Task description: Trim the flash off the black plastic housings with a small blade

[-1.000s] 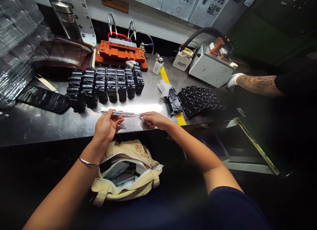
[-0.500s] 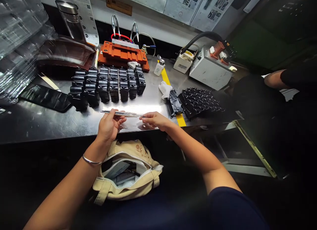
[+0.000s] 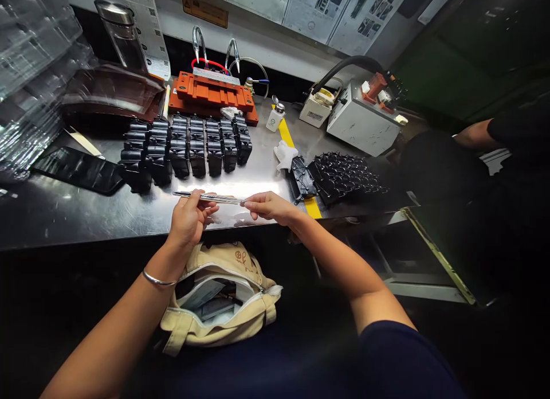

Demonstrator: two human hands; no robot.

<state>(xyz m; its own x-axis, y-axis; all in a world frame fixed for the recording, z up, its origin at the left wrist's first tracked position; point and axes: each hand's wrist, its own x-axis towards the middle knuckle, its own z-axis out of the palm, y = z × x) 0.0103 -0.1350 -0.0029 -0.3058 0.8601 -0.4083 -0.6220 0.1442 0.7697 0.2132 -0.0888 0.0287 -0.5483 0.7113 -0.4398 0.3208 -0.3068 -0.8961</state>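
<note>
Over the front edge of the bench, my left hand [image 3: 188, 216] is closed round a few thin, silvery metal strips [image 3: 223, 199], thumb on top and fingers curled below. My right hand [image 3: 268, 207] pinches the right end of the strips between thumb and fingertips. They lie nearly level, pointing left to right; their exact kind is too fine to make out. Just behind my hands stand rows of black plastic parts [image 3: 197, 149] with rounded tops. Right of them, a single black part [image 3: 303, 181] lies against a larger block of black cylindrical cells [image 3: 346, 175].
A beige open bag [image 3: 258, 316] sits below the bench edge. Behind are an orange fixture [image 3: 215, 95], a small pump bottle [image 3: 275, 118], crumpled white gloves [image 3: 285, 155] and a grey box [image 3: 363, 121]. A black phone-like slab [image 3: 79, 169] lies left. Another person's arm [image 3: 475, 134] shows at right.
My right hand has shifted very slightly up and left, still pinching the strips' end. The left hand keeps its hold; the other person's arm has moved slightly left.
</note>
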